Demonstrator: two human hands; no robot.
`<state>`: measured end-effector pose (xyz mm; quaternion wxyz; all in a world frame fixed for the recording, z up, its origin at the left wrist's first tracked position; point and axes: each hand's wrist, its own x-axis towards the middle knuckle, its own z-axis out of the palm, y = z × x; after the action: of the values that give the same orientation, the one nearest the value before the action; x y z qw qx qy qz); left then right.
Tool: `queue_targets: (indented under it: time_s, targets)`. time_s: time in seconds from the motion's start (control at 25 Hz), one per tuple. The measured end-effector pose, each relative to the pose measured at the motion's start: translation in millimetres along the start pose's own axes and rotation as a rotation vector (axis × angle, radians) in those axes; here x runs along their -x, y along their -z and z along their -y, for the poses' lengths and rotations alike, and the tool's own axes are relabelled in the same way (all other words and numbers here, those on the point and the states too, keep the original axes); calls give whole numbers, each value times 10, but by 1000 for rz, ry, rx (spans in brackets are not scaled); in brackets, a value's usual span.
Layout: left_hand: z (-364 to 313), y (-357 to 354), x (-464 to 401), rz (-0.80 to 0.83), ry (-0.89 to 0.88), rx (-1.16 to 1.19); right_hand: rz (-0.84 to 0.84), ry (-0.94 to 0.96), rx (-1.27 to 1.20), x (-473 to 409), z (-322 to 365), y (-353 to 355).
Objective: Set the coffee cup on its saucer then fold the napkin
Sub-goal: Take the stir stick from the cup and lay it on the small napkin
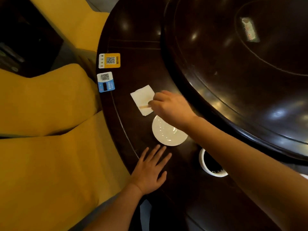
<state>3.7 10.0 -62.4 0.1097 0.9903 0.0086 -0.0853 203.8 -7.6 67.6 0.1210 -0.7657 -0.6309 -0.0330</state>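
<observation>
A white saucer (166, 133) lies bare on the dark round table (146, 47). The white coffee cup (211, 164), filled with dark coffee, stands on the table to the saucer's right, partly hidden under my right forearm. Beyond the saucer lies a white napkin (141, 95), folded to a small rectangle. My right hand (168, 107) reaches over the saucer to the napkin, its fingers pinched on a small wooden stir stick (145, 106) that lies across the napkin. Flat on the table, just in front of the saucer, my left hand (150, 170) rests with fingers spread and holds nothing.
Two QR-code stickers, one yellow (109, 60) and one blue (106, 82), sit at the table's left edge. A large dark turntable (241, 64) covers the table's middle. Yellow upholstered seats (50, 130) stand close on the left.
</observation>
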Motion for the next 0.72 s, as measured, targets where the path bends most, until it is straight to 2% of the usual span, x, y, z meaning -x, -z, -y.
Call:
queue_targets:
  time_s: [0.08,0.16,0.32,0.48,0.6,0.72]
  targets:
    - [12,-33,2,-3,13,14,43,129,77,-291,70,-248]
    - [15,-54,8,0,14,41,104,179,137,-492,130,-487]
    - [26,-77,4,-8,18,51,283,201,185,-683,158,-871]
    - [32,-50,0,-4,21,52,346,183,200,-719,109,-1025]
    - [21,-47,3,-2,21,57,336,153,182,-725,98,-1051]
    - [12,-37,3,0,22,57,200,26,125,-577,166,-1096]
